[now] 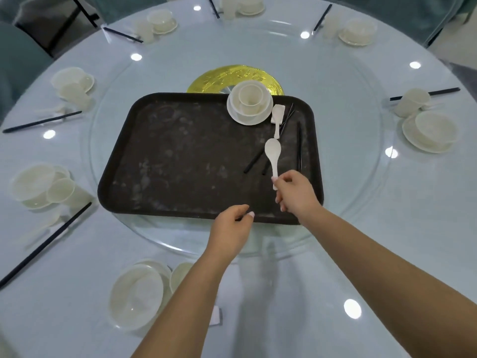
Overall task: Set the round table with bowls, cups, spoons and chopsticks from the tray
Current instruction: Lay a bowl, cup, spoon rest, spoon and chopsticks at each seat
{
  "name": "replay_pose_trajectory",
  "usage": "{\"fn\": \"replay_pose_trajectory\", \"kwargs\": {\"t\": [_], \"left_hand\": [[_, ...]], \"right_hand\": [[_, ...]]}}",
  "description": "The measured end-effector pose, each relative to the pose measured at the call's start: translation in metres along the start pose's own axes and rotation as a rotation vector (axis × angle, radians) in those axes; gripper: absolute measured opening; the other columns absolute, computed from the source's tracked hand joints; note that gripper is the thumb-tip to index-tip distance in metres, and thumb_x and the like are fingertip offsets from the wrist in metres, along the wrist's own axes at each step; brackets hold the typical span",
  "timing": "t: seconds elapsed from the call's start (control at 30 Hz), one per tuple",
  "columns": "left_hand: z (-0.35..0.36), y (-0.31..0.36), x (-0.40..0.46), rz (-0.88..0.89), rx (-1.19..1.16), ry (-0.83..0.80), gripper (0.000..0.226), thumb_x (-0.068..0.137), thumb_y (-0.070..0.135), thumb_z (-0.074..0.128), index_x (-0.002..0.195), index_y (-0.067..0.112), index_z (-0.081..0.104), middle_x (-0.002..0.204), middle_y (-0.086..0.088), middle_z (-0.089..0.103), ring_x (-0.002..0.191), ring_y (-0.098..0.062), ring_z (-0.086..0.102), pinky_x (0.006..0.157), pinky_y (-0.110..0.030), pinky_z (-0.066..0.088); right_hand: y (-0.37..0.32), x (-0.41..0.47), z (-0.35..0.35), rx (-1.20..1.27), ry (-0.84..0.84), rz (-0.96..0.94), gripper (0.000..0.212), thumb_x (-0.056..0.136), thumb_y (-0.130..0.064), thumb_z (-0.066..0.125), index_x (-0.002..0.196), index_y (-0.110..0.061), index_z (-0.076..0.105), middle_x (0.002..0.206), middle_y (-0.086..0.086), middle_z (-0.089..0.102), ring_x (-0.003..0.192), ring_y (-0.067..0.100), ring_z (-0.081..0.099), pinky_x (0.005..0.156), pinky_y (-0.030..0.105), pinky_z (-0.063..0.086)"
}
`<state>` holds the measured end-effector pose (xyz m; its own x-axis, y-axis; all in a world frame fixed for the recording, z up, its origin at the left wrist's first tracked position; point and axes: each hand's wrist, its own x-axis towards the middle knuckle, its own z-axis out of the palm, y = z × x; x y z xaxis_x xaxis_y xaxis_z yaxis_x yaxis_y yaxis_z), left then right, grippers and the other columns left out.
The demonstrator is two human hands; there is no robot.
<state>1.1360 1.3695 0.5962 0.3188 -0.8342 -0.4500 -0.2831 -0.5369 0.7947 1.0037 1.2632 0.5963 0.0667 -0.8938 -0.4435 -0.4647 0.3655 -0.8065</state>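
Observation:
A dark tray (180, 151) lies on the glass turntable in the middle of the round table. My right hand (294, 191) pinches the handle of a white spoon (273, 153) over the tray's right side. Black chopsticks (254, 161) lie on the tray beside the spoon, and another black stick (300, 148) lies near the right rim. At the tray's far right stands a plate with a bowl and a cup (249, 102) stacked on it, next to a second white spoon (277, 117). My left hand (232, 226) hovers at the tray's near edge, fingers loosely curled, holding nothing.
Place settings of white bowls, cups and black chopsticks ring the table: near left (136, 295), left (41, 187), far left (73, 83), right (428, 130) and several at the back. A gold disc (206, 81) sits behind the tray. Chairs stand beyond the table.

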Motion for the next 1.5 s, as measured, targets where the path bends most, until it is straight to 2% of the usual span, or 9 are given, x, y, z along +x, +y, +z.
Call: {"fn": "replay_pose_trajectory", "kwargs": {"t": [0.17, 0.37, 0.5, 0.7, 0.83, 1.03, 1.17, 1.3, 1.5], "left_hand": [[-0.017, -0.006, -0.041, -0.075, -0.363, 0.078, 0.012, 0.093, 0.034, 0.061, 0.088, 0.032, 0.071, 0.09, 0.013, 0.074, 0.089, -0.006, 0.068, 0.074, -0.02, 0.052], [-0.043, -0.03, -0.09, -0.152, -0.536, 0.204, 0.021, 0.093, 0.026, 0.063, 0.075, 0.022, 0.073, 0.072, 0.003, 0.074, 0.068, -0.009, 0.072, 0.053, -0.016, 0.052], [-0.059, -0.059, -0.12, -0.195, -0.541, 0.201, 0.017, 0.091, 0.021, 0.065, 0.079, 0.014, 0.074, 0.081, -0.013, 0.072, 0.074, -0.021, 0.071, 0.062, -0.026, 0.057], [-0.07, -0.109, -0.16, -0.293, -0.612, 0.132, 0.014, 0.09, 0.019, 0.066, 0.087, 0.007, 0.073, 0.079, -0.008, 0.074, 0.074, -0.019, 0.072, 0.065, -0.027, 0.058], [-0.063, -0.139, -0.181, -0.395, -0.636, 0.001, 0.014, 0.091, 0.014, 0.063, 0.09, 0.005, 0.073, 0.08, -0.012, 0.072, 0.077, -0.025, 0.071, 0.074, -0.036, 0.06], [-0.042, -0.169, -0.194, -0.483, -0.639, 0.02, 0.019, 0.095, 0.011, 0.058, 0.093, 0.002, 0.073, 0.093, -0.021, 0.072, 0.083, -0.033, 0.071, 0.066, -0.031, 0.059], [-0.037, -0.178, -0.19, -0.477, -0.585, 0.051, 0.016, 0.094, 0.012, 0.06, 0.092, 0.006, 0.074, 0.084, -0.015, 0.073, 0.08, -0.029, 0.072, 0.071, -0.036, 0.061], [-0.036, -0.181, -0.184, -0.451, -0.522, 0.084, 0.019, 0.093, 0.013, 0.059, 0.085, 0.012, 0.076, 0.069, -0.006, 0.072, 0.068, -0.02, 0.07, 0.074, -0.037, 0.061], [-0.037, -0.181, -0.178, -0.419, -0.406, 0.087, 0.028, 0.092, 0.018, 0.058, 0.069, 0.017, 0.074, 0.066, -0.004, 0.07, 0.072, -0.023, 0.068, 0.081, -0.042, 0.059]], "right_hand": [[0.004, -0.081, 0.034, 0.018, -0.176, -0.048, 0.02, 0.098, -0.026, 0.056, 0.087, -0.009, 0.057, 0.06, 0.003, 0.059, 0.041, 0.008, 0.05, 0.042, 0.021, 0.042], [0.011, -0.156, 0.07, 0.037, -0.404, -0.089, 0.018, 0.098, -0.023, 0.053, 0.082, -0.015, 0.052, 0.057, -0.004, 0.061, 0.039, 0.004, 0.051, 0.039, 0.019, 0.039], [0.021, -0.185, 0.083, -0.028, -0.5, -0.108, 0.013, 0.092, -0.019, 0.059, 0.08, -0.014, 0.057, 0.064, 0.006, 0.067, 0.04, 0.01, 0.052, 0.039, 0.018, 0.038], [0.048, -0.216, 0.097, -0.073, -0.555, -0.052, 0.014, 0.09, -0.02, 0.057, 0.085, -0.01, 0.064, 0.06, 0.001, 0.065, 0.045, 0.016, 0.054, 0.043, 0.023, 0.039], [0.075, -0.234, 0.112, -0.225, -0.554, -0.066, 0.022, 0.096, -0.034, 0.055, 0.081, -0.018, 0.06, 0.065, -0.002, 0.065, 0.042, 0.005, 0.055, 0.041, 0.017, 0.039], [0.106, -0.246, 0.13, -0.323, -0.561, 0.039, 0.021, 0.099, -0.028, 0.048, 0.084, -0.016, 0.057, 0.067, -0.001, 0.063, 0.037, 0.003, 0.053, 0.039, 0.017, 0.037], [0.112, -0.244, 0.139, -0.302, -0.516, 0.123, 0.023, 0.099, -0.025, 0.047, 0.09, -0.008, 0.06, 0.068, 0.006, 0.066, 0.045, 0.017, 0.055, 0.041, 0.021, 0.039], [0.111, -0.241, 0.146, -0.257, -0.494, 0.138, 0.022, 0.099, -0.024, 0.049, 0.086, -0.009, 0.059, 0.066, 0.006, 0.065, 0.042, 0.016, 0.054, 0.039, 0.019, 0.038], [0.108, -0.233, 0.152, -0.273, -0.49, 0.156, 0.019, 0.097, -0.019, 0.049, 0.086, -0.007, 0.06, 0.068, 0.007, 0.064, 0.045, 0.017, 0.055, 0.042, 0.022, 0.038]]}}
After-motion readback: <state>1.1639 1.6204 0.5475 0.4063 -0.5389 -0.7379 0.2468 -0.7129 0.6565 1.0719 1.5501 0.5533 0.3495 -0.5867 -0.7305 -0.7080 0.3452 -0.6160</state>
